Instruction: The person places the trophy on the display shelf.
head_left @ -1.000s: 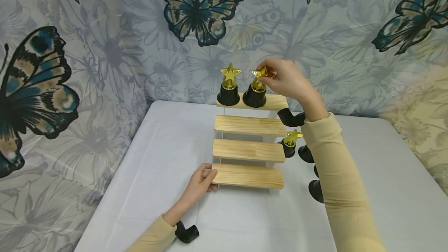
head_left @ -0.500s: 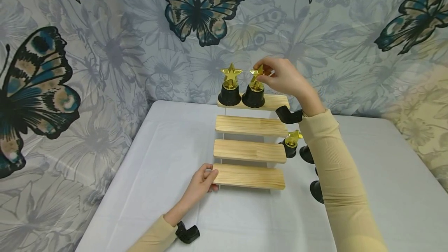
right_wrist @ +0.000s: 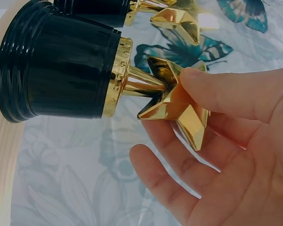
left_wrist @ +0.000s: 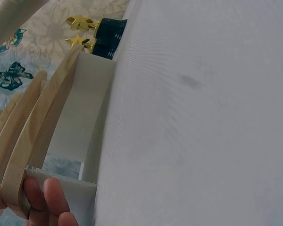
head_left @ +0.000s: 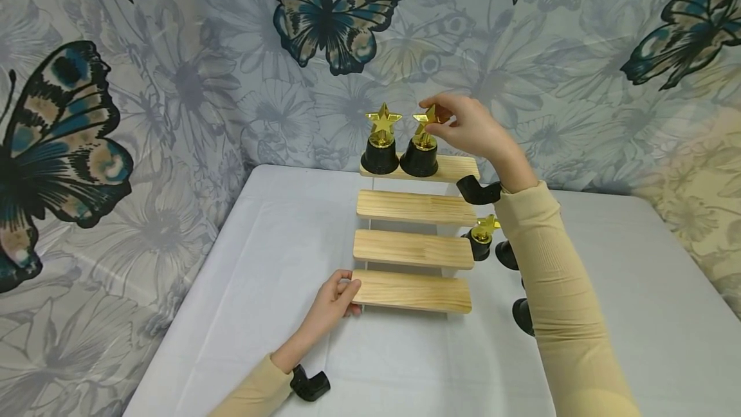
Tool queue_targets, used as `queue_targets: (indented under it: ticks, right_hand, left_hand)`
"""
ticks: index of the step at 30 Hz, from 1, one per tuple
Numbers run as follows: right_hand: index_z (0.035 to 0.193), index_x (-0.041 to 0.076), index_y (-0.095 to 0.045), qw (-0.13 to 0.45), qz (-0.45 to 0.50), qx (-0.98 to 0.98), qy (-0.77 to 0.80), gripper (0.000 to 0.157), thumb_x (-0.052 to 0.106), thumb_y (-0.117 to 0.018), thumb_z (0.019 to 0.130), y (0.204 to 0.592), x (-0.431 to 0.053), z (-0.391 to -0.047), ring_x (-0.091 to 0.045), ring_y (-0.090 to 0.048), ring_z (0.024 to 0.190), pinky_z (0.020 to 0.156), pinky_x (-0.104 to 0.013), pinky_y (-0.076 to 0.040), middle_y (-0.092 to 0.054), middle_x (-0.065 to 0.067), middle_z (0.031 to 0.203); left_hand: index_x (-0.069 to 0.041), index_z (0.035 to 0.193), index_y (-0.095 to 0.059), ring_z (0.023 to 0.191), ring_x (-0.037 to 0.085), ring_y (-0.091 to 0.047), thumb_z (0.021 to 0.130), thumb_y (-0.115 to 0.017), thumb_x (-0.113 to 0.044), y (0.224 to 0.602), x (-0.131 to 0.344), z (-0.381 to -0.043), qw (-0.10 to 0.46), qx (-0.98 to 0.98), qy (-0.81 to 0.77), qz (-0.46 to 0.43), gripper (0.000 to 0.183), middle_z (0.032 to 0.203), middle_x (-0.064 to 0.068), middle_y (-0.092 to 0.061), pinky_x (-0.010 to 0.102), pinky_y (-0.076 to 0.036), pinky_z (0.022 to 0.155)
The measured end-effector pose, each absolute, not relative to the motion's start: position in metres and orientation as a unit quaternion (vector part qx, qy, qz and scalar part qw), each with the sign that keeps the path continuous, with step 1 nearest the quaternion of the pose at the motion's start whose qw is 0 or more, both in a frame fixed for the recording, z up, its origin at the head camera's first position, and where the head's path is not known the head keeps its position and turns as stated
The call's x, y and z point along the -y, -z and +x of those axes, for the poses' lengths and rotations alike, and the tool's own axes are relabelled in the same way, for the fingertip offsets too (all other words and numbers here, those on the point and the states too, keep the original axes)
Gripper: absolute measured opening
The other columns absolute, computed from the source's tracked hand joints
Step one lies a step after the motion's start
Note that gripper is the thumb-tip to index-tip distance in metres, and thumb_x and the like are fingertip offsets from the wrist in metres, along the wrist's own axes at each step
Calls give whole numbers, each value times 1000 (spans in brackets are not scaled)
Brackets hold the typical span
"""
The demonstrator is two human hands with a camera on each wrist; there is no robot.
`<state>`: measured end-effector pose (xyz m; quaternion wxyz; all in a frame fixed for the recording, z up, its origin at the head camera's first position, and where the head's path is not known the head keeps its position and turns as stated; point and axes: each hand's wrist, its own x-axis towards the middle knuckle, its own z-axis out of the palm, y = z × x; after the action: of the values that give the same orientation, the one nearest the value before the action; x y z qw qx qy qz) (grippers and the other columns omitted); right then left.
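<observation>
My right hand (head_left: 471, 127) pinches the gold star of a small trophy (head_left: 419, 156) between thumb and fingers. That trophy's black base stands on the top step of a wooden tiered stand (head_left: 413, 250). To its left on the same step is a second star trophy (head_left: 380, 154), upright. In the right wrist view the thumb lies on the star (right_wrist: 179, 101), with fingers behind it. My left hand (head_left: 331, 301) grips the left end of the lowest step; the left wrist view shows fingertips (left_wrist: 55, 195) curled under this board (left_wrist: 37, 127).
Right of the stand, another star trophy (head_left: 482, 237) stands on the white-covered table (head_left: 278, 230). Several more black bases (head_left: 523, 316) are partly hidden by the right sleeve (head_left: 556, 288). Behind the table hangs butterfly-patterned cloth (head_left: 231, 69).
The trophy in my right hand has shifted slightly left, closer to the other one, and stands straighter, then holds still. My left hand keeps its grip on the lowest step.
</observation>
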<state>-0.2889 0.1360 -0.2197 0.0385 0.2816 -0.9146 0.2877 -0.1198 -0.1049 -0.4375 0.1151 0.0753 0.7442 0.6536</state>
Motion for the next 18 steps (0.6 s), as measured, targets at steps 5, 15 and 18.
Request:
queue_targets:
  ticks: [5,15,18]
  right_hand:
    - [141,3,-35,26,279,913,-298,53,11,-57,93,221,-140,-287,-28,-49,104,82,-42,-44,-54,-16,113]
    - [140,4,-36,137,281,890,-332,54,11,-58,92,226,-162,-271,-33,-50,114,88,-48,-41,-52,-19,124]
    - [137,3,-40,167,277,884,-337,49,11,-58,92,227,-170,-263,-32,-52,111,86,-46,-41,-55,-18,120]
  left_hand:
    - [10,116,-44,67,39,-61,100,-45,-14,437,104,-119,116,-747,-650,75,29,82,13,-65,29,-47,56]
    - [9,116,-44,66,36,-61,100,-45,-15,437,103,-118,121,-746,-650,74,29,80,12,-65,30,-47,56]
    - [9,116,-45,66,35,-62,100,-45,-15,437,103,-118,119,-746,-651,73,29,80,11,-64,30,-47,56]
